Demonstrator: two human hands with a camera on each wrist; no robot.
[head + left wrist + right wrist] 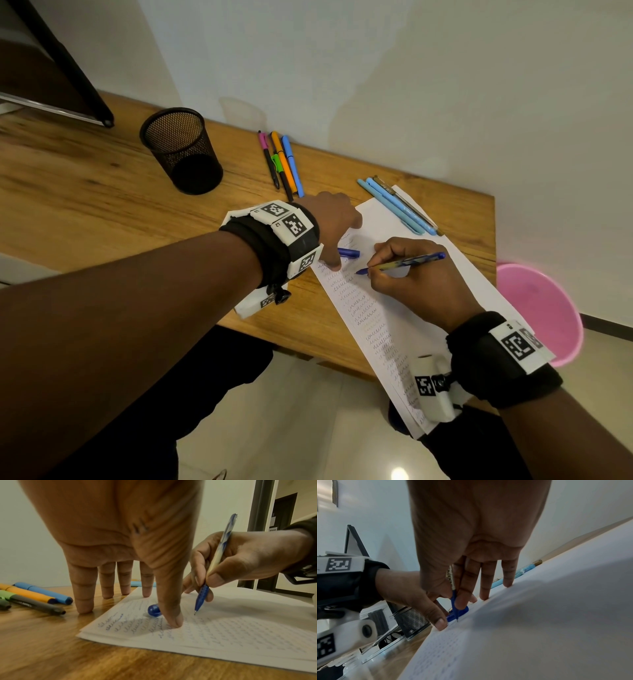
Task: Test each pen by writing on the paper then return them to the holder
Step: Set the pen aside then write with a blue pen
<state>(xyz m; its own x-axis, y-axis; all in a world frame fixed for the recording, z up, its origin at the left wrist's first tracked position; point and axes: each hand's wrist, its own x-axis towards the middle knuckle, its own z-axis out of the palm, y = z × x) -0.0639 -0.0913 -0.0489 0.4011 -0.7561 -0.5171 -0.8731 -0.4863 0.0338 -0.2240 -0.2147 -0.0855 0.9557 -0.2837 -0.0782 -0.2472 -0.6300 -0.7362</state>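
My right hand [407, 274] grips a blue pen [400, 263] with a patterned barrel, its tip just above the white paper [394, 308], which carries rows of scribbles. In the left wrist view the pen [202, 596] hangs tip down a little off the sheet [223, 631]. My left hand [332, 222] presses straight fingers on the table and paper, thumb [171, 615] on the sheet. A blue cap [349, 253] lies on the paper beside that thumb. The black mesh holder [181, 150] stands empty at the back left.
Pink, green, orange and blue markers [281, 164] lie in a row behind my left hand. Light blue pens [394, 205] lie along the paper's far edge. A pink bin [541, 308] stands beyond the table's [85, 205] right end. A laptop [51, 68] sits at the far left.
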